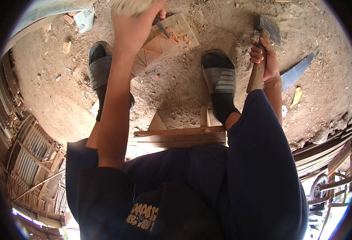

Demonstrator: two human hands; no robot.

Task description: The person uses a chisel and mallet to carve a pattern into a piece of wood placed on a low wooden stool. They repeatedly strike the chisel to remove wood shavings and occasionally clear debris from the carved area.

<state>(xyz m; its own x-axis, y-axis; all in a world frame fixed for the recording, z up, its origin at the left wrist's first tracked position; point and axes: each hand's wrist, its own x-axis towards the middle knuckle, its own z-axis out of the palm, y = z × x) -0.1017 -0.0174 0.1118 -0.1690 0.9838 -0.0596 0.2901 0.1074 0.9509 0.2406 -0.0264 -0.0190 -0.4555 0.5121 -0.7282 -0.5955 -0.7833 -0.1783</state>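
My left hand (138, 28) grips a dark metal chisel (161, 28), its tip resting on or just above a wooden board (149, 54). The board lies on the ground between my feet, with pencilled lines and a rough patch of reddish wood chips (175, 37) near the tip. A pale, bristly thing (131, 6) at the top edge covers part of that hand; I cannot tell what it is. Off to the right, my right hand (267, 60) is wrapped round the wooden handle of a hammer (257, 77). Its dark, blocky head points away from me, apart from the chisel.
Beside my right forearm lies a handsaw (298, 73), with a yellowish piece (297, 97) close by. My sandalled feet (220, 74) flank the board. A low wooden bench (184, 138) is beneath me. Scraps litter the dirt floor, including a pale sheet (84, 20) at upper left.
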